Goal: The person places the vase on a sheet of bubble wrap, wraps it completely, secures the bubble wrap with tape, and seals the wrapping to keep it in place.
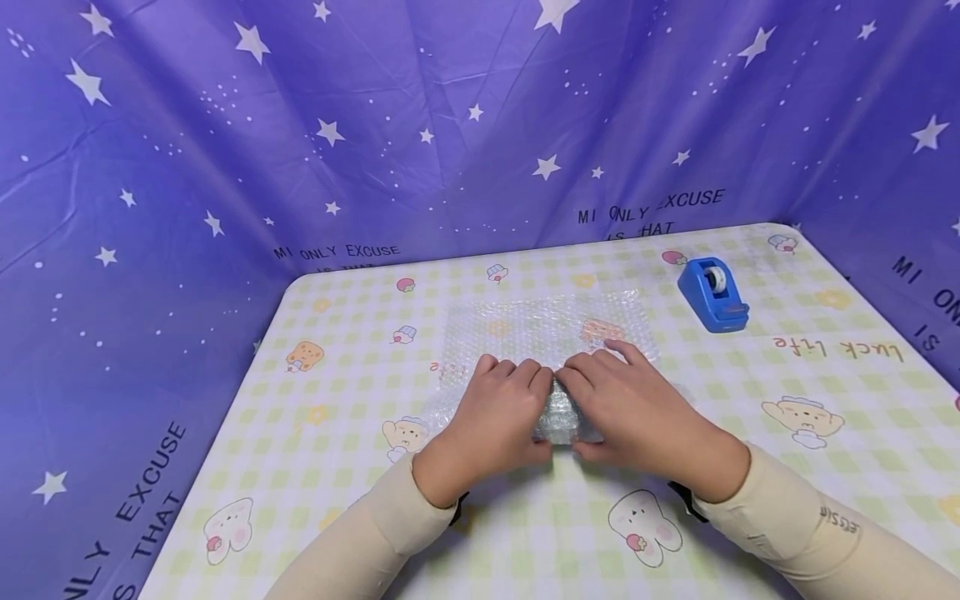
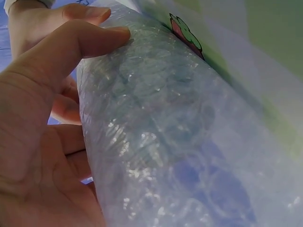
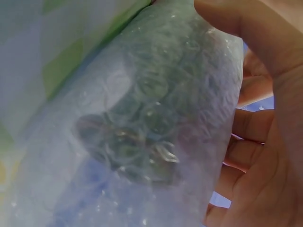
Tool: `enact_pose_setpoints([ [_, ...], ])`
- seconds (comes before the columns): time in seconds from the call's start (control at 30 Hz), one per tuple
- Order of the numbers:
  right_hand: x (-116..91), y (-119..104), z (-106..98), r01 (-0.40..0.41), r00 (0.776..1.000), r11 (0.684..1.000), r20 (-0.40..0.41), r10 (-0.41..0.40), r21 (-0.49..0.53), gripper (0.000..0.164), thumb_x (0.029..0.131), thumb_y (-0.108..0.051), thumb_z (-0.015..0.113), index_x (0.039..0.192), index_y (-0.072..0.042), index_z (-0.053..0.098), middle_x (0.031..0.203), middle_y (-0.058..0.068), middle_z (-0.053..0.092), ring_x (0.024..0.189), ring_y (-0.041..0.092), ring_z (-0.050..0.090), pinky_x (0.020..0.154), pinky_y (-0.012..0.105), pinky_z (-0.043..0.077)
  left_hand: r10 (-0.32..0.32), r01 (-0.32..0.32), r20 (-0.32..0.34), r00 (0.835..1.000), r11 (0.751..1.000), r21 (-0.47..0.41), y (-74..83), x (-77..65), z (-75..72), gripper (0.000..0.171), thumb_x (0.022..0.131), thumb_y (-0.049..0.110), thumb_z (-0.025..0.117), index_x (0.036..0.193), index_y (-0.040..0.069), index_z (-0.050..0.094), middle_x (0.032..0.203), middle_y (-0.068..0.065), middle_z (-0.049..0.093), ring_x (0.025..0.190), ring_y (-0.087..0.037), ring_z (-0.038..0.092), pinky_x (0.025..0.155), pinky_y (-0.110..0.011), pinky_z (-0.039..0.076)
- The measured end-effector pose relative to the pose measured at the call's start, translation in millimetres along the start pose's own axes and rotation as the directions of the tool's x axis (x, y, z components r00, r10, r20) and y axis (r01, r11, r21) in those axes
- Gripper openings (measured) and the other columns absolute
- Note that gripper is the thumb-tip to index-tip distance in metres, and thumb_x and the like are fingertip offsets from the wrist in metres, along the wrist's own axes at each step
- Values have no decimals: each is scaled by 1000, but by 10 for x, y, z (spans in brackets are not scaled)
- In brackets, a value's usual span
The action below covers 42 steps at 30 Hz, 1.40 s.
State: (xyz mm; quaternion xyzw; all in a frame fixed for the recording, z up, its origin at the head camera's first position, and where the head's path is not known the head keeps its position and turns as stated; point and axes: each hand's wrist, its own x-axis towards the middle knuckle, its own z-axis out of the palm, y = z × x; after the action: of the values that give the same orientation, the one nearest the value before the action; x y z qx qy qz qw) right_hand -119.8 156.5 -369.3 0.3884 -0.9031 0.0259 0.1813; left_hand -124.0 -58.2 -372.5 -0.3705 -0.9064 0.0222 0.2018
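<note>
On a green-and-white checked table [image 1: 555, 542], a person's left hand [image 1: 504, 417] and right hand [image 1: 633, 408] curl around a rolled bundle of clear plastic bubble wrap [image 1: 560, 421], thumbs nearest, seemingly to hold its layers snug about something dark inside [image 3: 130, 146].

Starry purple curtains [image 1: 420, 92] and a green-checked tablecloth [image 1: 277, 467]
White stars [image 1: 252, 42] and black lettering [image 1: 363, 251] mark the curtains left, far and right; cartoon bears [image 1: 802, 419] and cupcakes [image 1: 405, 334] dot the tablecloth.

Dark item [image 3: 125, 149] inside bubble wrap [image 1: 543, 333]: blurred, identity unclear | wrap: partly hidden behind left grip [image 1: 501, 421], right grip [image 1: 630, 410] | desk [image 1: 288, 467]: near edge cut off | sleeve lettering [image 1: 839, 521]: illegible
</note>
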Motion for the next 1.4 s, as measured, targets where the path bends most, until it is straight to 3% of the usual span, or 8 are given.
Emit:
enact_pose_setpoints([
  [1.4,29,-98,128,-35,999,995,12,36,-97,92,55,-53,95,124,-2,61,115,12,63,105,33,62,109,62,39,-11,12,23,1000,1000,-29,-18,-1,-7,59,64,50,80,110,16,66,98,5,66,77,-17,64,74,-36,42],
])
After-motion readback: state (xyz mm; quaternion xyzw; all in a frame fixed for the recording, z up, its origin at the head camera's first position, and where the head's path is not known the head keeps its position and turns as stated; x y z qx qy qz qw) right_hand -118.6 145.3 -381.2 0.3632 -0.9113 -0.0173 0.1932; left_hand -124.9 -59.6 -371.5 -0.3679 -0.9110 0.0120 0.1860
